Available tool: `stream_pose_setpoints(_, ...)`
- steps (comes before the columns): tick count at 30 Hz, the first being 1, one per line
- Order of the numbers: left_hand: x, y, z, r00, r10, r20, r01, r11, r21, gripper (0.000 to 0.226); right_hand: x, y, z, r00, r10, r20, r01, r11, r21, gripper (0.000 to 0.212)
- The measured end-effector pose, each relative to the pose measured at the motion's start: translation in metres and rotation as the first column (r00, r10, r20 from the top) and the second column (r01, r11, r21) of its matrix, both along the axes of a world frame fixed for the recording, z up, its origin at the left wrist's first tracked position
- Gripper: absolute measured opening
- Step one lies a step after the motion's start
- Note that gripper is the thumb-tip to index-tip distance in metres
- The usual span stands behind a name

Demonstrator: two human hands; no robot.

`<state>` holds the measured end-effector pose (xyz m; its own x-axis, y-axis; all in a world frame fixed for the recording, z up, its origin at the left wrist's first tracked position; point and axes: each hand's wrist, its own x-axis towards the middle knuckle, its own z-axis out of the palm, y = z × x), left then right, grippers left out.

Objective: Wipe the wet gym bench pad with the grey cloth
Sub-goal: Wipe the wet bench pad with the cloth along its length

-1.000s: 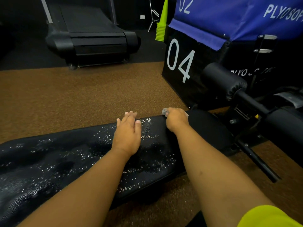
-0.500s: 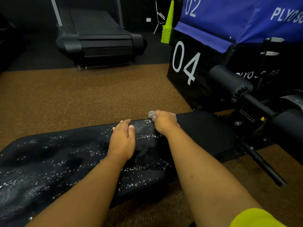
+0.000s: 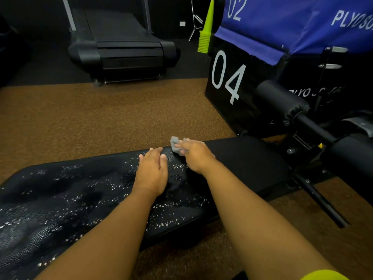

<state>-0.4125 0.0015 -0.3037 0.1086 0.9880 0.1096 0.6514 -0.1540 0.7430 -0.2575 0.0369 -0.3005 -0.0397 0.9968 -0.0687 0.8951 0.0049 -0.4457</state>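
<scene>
The black gym bench pad [image 3: 66, 199] runs from lower left to centre right, beaded with water drops over its left and middle. My right hand [image 3: 196, 156] presses a small crumpled grey cloth [image 3: 175, 144] onto the pad's far edge; most of the cloth is hidden under the fingers. My left hand [image 3: 152, 171] lies flat on the wet pad just left of it, fingers together, holding nothing. The pad's right section [image 3: 246, 158] looks matte, without drops.
A black plyo box marked 04 [image 3: 228, 77] with a blue box [image 3: 292, 23] on top stands right of the bench. Black roller pads and a bar [image 3: 282, 102] jut out at right. A treadmill [image 3: 123, 49] and stacked green cones [image 3: 205, 31] sit beyond the brown floor [image 3: 90, 118].
My right hand with the cloth has slid left along the pad's far edge, closer to my left hand. The left hand has stayed flat on the pad.
</scene>
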Motion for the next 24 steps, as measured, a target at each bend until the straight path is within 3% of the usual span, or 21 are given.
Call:
stream_pose_setpoints(3, 0.000, 0.000, 0.000, 1.000, -0.002, 0.001, 0.002, 1.000, -0.003, 0.040, 0.021, -0.004, -0.001, 0.999, -0.040, -0.007, 0.040, 0.999, 0.026, 0.036)
stream_pose_setpoints(6, 0.001, -0.001, -0.001, 1.000, 0.005, 0.001, -0.005, 1.000, -0.017, 0.041, 0.008, 0.006, 0.013, 0.947, -0.153, 0.283, 0.164, 0.986, -0.015, 0.026)
stream_pose_setpoints(7, 0.001, -0.001, -0.002, 1.000, 0.004, -0.004, -0.004, 1.000, -0.017, 0.041, -0.003, 0.007, 0.014, 0.939, -0.151, 0.310, 0.159, 0.987, 0.002, 0.024)
stream_pose_setpoints(11, 0.001, -0.001, -0.002, 1.000, -0.003, -0.020, 0.003, 1.000, -0.021, 0.041, -0.008, 0.000, 0.006, 0.991, -0.016, 0.133, 0.011, 0.999, 0.033, 0.039)
stream_pose_setpoints(15, 0.001, 0.000, -0.004, 1.000, -0.003, -0.011, 0.003, 1.000, -0.023, 0.041, 0.008, 0.007, 0.019, 0.939, -0.189, 0.287, 0.198, 0.980, -0.002, 0.032)
stream_pose_setpoints(17, 0.001, 0.000, -0.005, 1.000, -0.006, -0.023, 0.005, 1.000, -0.022, 0.042, -0.005, 0.010, 0.018, 0.953, -0.168, 0.254, 0.176, 0.984, -0.009, 0.027)
stream_pose_setpoints(21, 0.000, 0.000, -0.005, 1.000, -0.011, -0.024, 0.010, 1.000, -0.022, 0.042, 0.001, 0.006, 0.011, 0.986, -0.065, 0.151, 0.066, 0.998, -0.007, 0.038)
stream_pose_setpoints(24, -0.001, 0.002, -0.007, 1.000, -0.012, -0.022, 0.012, 1.000, -0.024, 0.042, 0.029, 0.009, 0.006, 0.937, -0.171, 0.303, 0.180, 0.984, -0.003, 0.038)
